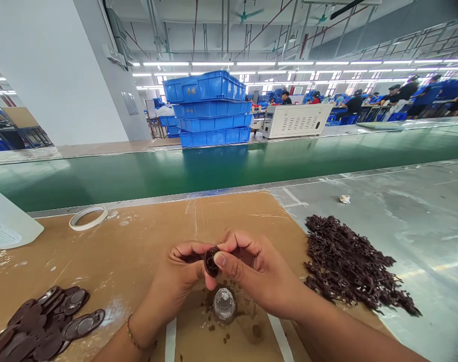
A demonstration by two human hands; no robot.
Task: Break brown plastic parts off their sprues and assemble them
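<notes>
Head view, near edge: brown discs piled at lower left on the cardboard sheet.
Clear knob: on the cardboard, just below the hands.
Left hand: fingers curled, pinching a small dark brown piece.
Right hand: thumb and fingertips pinching the same piece.
Right side: heap of dark scraps.
Further back: tape ring, green belt, blue crates.

The table carries a cardboard sheet. On the sheet lie dark discs at left, a tape ring and a clear knob; dark scraps are heaped at its right edge.
</notes>
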